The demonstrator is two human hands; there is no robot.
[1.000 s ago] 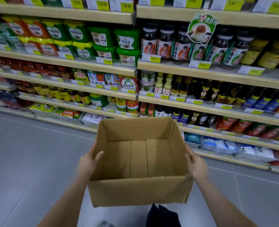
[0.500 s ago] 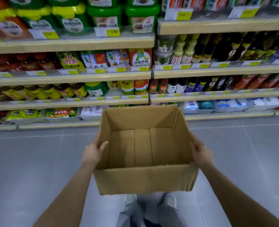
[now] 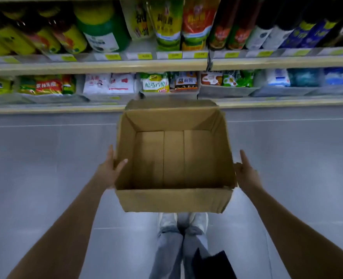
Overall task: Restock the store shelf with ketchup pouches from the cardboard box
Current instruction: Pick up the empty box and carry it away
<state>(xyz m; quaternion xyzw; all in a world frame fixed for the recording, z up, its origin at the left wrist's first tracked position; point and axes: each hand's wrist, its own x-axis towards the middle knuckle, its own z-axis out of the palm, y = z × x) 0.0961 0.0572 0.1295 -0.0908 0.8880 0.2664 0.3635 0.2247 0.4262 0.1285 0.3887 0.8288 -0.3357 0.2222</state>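
An open cardboard box (image 3: 173, 200) hangs low in front of me, above the grey floor, and its inside is empty. My left hand (image 3: 108, 172) grips its left wall with the thumb hooked over the rim. My right hand (image 3: 246, 172) lies flat against the right wall near the front corner, fingers straight and pointing away from me. The store shelf (image 3: 98, 65) runs across the top of the view. Standing pouches (image 3: 196, 25) in red, yellow and green sit on it just beyond the box; their labels are blurred.
The bottom shelf (image 3: 51, 109) holds flat bags in clear trays (image 3: 225, 91) directly behind the box. Dark sauce bottles (image 3: 271, 29) fill the upper right, green and yellow jars (image 3: 102, 27) the upper left. My legs and shoes (image 3: 183, 222) stand under the box on grey floor tiles (image 3: 45, 158).
The view has tipped downward and moved closer to the low shelves. The box has gone down toward the floor, and my right hand's fingers have straightened along its wall.
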